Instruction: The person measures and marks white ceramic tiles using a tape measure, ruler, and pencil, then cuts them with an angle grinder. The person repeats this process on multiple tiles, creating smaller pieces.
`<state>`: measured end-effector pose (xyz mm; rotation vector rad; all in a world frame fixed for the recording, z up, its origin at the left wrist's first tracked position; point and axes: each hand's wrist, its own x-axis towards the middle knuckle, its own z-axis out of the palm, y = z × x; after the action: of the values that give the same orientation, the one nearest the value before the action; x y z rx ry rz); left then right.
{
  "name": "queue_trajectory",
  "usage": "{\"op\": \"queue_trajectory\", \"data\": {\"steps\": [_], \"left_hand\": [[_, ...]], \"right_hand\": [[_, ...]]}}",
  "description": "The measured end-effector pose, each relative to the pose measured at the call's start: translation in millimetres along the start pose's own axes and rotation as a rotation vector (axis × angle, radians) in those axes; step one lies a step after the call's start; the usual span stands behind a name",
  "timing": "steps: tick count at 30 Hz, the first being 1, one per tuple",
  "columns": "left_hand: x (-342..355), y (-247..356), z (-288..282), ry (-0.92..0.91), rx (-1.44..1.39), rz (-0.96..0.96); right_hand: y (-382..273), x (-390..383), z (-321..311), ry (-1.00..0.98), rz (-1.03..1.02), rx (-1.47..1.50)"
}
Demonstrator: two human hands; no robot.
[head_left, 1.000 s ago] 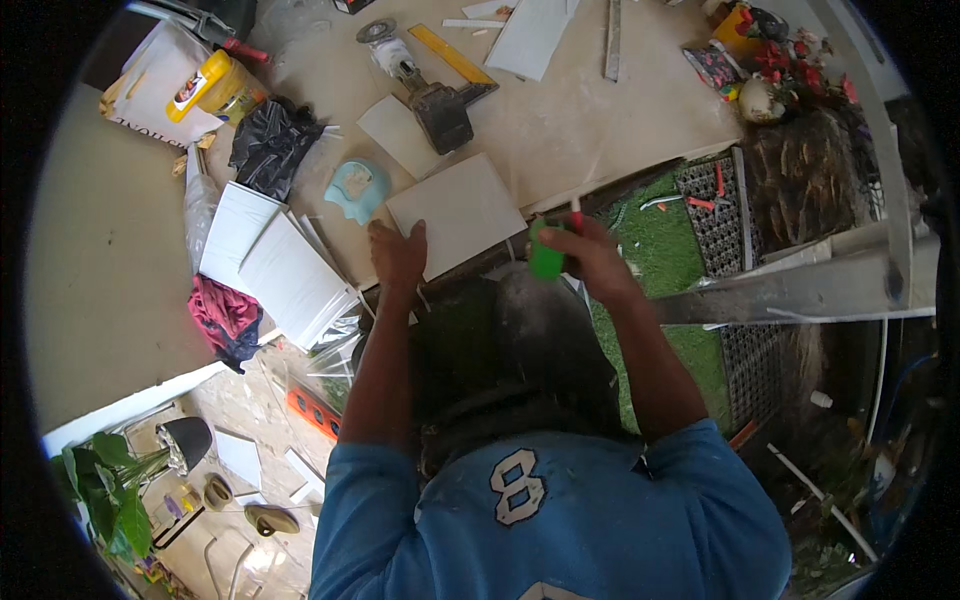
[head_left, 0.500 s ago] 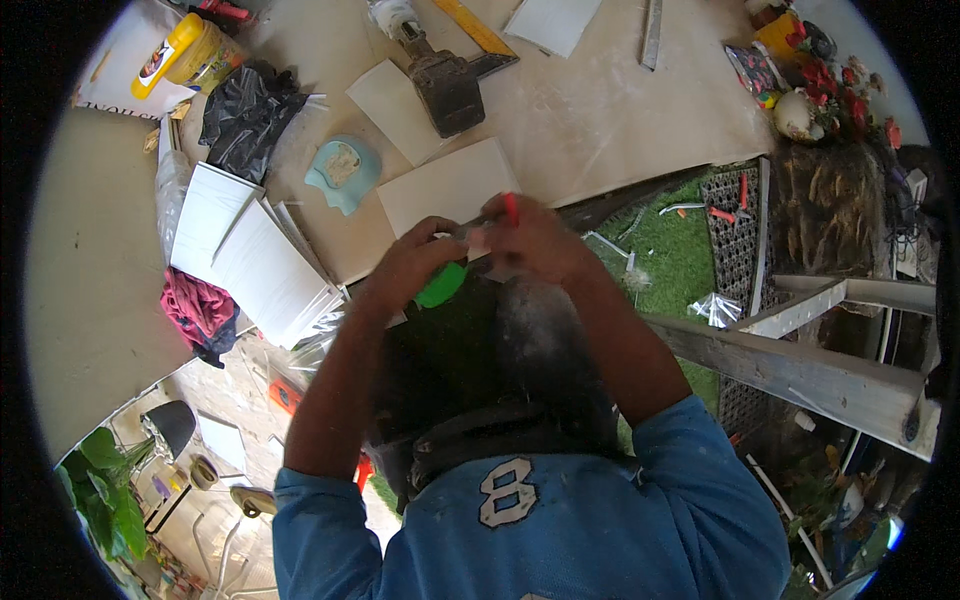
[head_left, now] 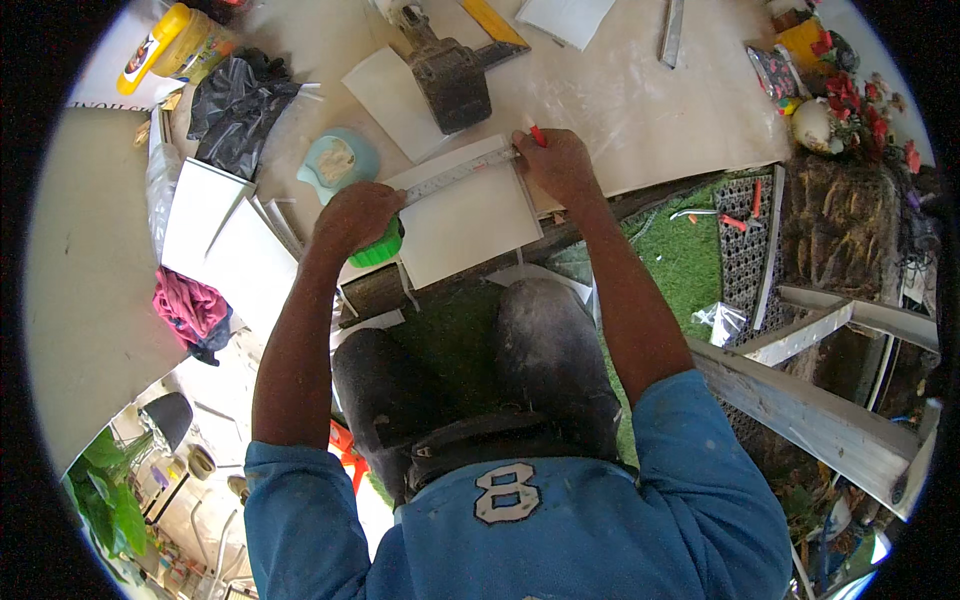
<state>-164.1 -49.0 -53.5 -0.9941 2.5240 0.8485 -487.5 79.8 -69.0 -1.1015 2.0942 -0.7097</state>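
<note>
My left hand (head_left: 352,214) is closed around a green tape measure (head_left: 378,248) at the left edge of a white rectangular panel (head_left: 472,228). The pulled-out blade (head_left: 455,178) runs across the panel's far part, slanting up toward my right hand (head_left: 562,172). That hand pinches the blade's end near the panel's far right corner. A small red stick-like thing, perhaps a pencil (head_left: 538,135), pokes out between its fingers. The panel lies on the work surface, its near edge jutting past the surface's front edge.
Beyond the panel lie a dusty cordless power tool (head_left: 450,88) and a yellow-handled square (head_left: 497,32). A light-blue tub (head_left: 345,152) with pale powder or paste stands left, near stacked white panels (head_left: 245,262) and a black plastic bag (head_left: 240,105). A metal ladder (head_left: 800,395) leans at right.
My hands have moved apart and forward, over the panel. The tape blade is now stretched between them. The panel appears nearer the front edge than before.
</note>
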Motion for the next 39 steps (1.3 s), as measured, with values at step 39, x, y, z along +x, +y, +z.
{"op": "queue_trajectory", "data": {"steps": [39], "left_hand": [[-0.9,42.8,-23.8,0.031,-0.072,-0.506]], "right_hand": [[-74.3,6.7,49.8,-0.465,-0.329,0.473]]}}
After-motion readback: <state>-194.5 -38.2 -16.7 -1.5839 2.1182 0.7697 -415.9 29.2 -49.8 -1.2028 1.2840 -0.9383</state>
